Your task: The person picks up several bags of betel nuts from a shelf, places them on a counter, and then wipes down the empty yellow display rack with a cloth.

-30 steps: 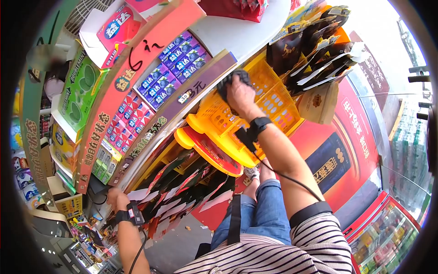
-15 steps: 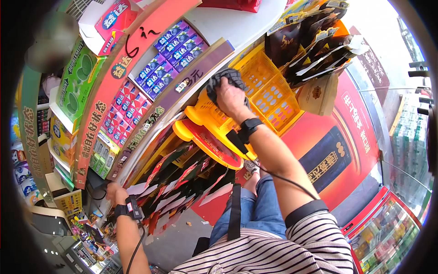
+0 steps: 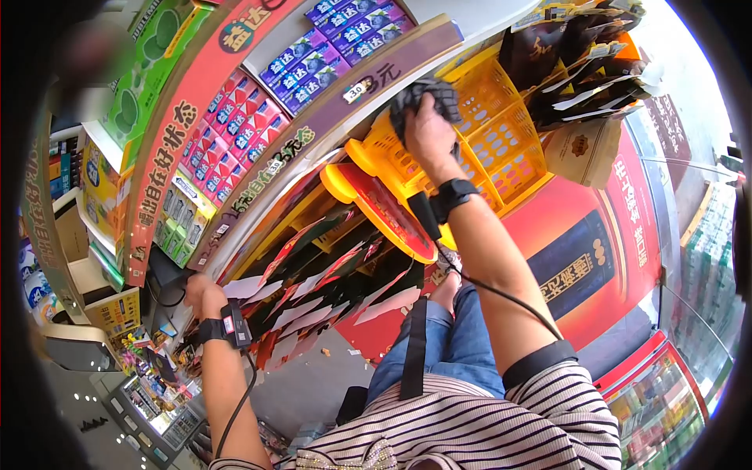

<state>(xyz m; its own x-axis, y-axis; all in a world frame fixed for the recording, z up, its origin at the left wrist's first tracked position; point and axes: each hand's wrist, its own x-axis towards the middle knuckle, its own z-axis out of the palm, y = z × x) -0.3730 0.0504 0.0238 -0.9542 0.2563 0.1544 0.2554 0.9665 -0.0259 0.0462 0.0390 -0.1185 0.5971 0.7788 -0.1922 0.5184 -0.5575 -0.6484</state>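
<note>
My right hand [image 3: 432,139] is closed on a dark grey checked cloth [image 3: 429,94], pressed against the near part of a yellow plastic rack [image 3: 489,137] with divided, perforated compartments. Below that hand, a red panel with a yellow rim [image 3: 384,211] juts from the rack. At the lower left, my left hand [image 3: 205,296] is at the end of the gum display, beside a black object [image 3: 166,278]; its fingertips are hidden. Each wrist wears a black strap with a cabled device.
Tiered shelves hold purple gum packs [image 3: 305,66], pink gum packs [image 3: 231,133] and green boxes [image 3: 145,86]. Dark snack bags [image 3: 580,86] hang at the upper right, and more packets [image 3: 313,270] hang below the counter edge. A red glass-fronted cabinet [image 3: 658,392] stands at the lower right.
The view has shifted, so the shelves and rack appear farther right and higher. My right hand stays on the rack with the cloth, moved only slightly; my left hand keeps its place by the display.
</note>
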